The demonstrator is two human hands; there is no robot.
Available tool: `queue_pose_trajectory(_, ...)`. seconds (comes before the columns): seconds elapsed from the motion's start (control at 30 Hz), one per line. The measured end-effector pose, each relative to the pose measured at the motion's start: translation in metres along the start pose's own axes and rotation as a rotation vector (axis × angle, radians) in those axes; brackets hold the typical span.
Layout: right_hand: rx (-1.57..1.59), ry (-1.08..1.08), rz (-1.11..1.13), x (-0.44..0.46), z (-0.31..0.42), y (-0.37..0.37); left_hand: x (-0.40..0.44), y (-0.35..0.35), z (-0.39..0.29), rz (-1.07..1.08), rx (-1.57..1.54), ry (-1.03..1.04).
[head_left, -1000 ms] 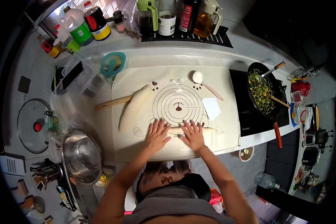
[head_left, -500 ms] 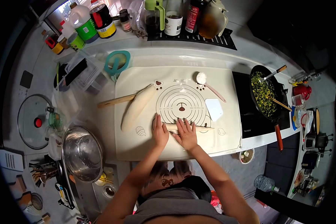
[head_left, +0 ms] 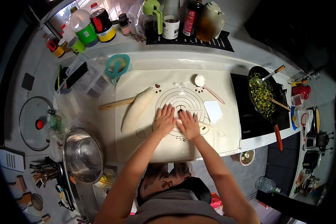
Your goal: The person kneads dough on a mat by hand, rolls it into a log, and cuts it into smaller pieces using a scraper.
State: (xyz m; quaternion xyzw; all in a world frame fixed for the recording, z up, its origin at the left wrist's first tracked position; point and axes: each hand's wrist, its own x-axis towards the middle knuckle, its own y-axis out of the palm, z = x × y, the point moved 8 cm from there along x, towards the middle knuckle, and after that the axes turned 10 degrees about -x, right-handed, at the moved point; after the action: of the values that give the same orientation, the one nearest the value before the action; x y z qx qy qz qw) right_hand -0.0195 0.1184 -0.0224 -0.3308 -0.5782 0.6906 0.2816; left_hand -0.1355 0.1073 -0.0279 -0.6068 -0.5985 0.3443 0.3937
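Note:
My left hand [head_left: 165,120] lies flat, fingers stretched forward, over the printed rings of the cream mat [head_left: 220,89]. Just beside it my right hand [head_left: 189,125] is also flat, fingers slightly apart. Under both palms is a thin dough rope [head_left: 205,125]; its right end sticks out past my right hand, and its left part is hidden. Left of my hands rests a thick dough log [head_left: 136,115], with a wooden rolling pin [head_left: 117,104] against its far side. A white scraper [head_left: 213,111] lies to the right, near a spoon of white flour [head_left: 199,80].
On the right a wok [head_left: 263,93] of chopped greens and yellow bits stands on the black cooktop. A steel bowl [head_left: 83,156] and clear plastic containers [head_left: 89,80] are at left. Bottles [head_left: 171,28] line the back ledge.
Both hands have slid forward, away from my body, over the dough rope. The thick log, rolling pin and scraper stay in place.

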Motion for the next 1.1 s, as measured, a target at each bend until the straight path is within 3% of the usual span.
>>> queue_pose_trajectory(0.1, -0.060, 0.168, -0.237, 0.026, -0.026, 0.004, 0.019, 0.001, 0.017, -0.198, 0.010, -0.056)
queue_pose_trajectory(0.2, -0.121, 0.054, -0.209, -0.016, -0.006, 0.003, -0.019, -0.007, -0.001, -0.085, 0.036, -0.023)
queue_pose_trajectory(0.3, -0.112, -0.130, -0.182, -0.082, 0.007, 0.012, -0.089, -0.006, -0.005, -0.111, 0.028, 0.079)
queue_pose_trajectory(0.4, -0.114, -0.190, -0.106, -0.092, -0.004, 0.019, -0.110, -0.004, -0.001, -0.083, 0.118, 0.079)
queue_pose_trajectory(0.53, 0.018, -0.019, -0.096, -0.042, -0.027, -0.007, -0.060, -0.007, 0.011, -0.073, 0.044, -0.280)
queue_pose_trajectory(0.63, -0.031, 0.104, -0.256, -0.017, -0.049, -0.009, -0.011, -0.018, -0.002, -0.154, 0.061, -0.204)
queue_pose_trajectory(0.7, -0.006, 0.062, -0.191, -0.011, -0.048, -0.001, 0.016, -0.014, -0.042, 0.083, -0.064, -0.003)
queue_pose_trajectory(0.73, 0.007, 0.045, -0.152, -0.012, -0.045, 0.004, 0.019, 0.010, -0.057, 0.094, -0.061, 0.155)
queue_pose_trajectory(0.77, -0.019, 0.059, -0.143, -0.017, -0.044, 0.010, 0.017, 0.034, -0.065, 0.050, -0.031, 0.188)
queue_pose_trajectory(0.83, -0.076, 0.073, -0.136, -0.028, -0.039, 0.017, 0.002, 0.037, -0.072, -0.034, -0.015, 0.122)
queue_pose_trajectory(1.0, -0.062, -0.106, -0.056, -0.087, -0.024, 0.007, -0.077, 0.043, -0.083, 0.072, -0.039, 0.133)
queue_pose_trajectory(1.1, -0.073, -0.102, -0.002, -0.078, -0.035, 0.008, -0.061, 0.046, -0.080, 0.043, 0.021, 0.122)
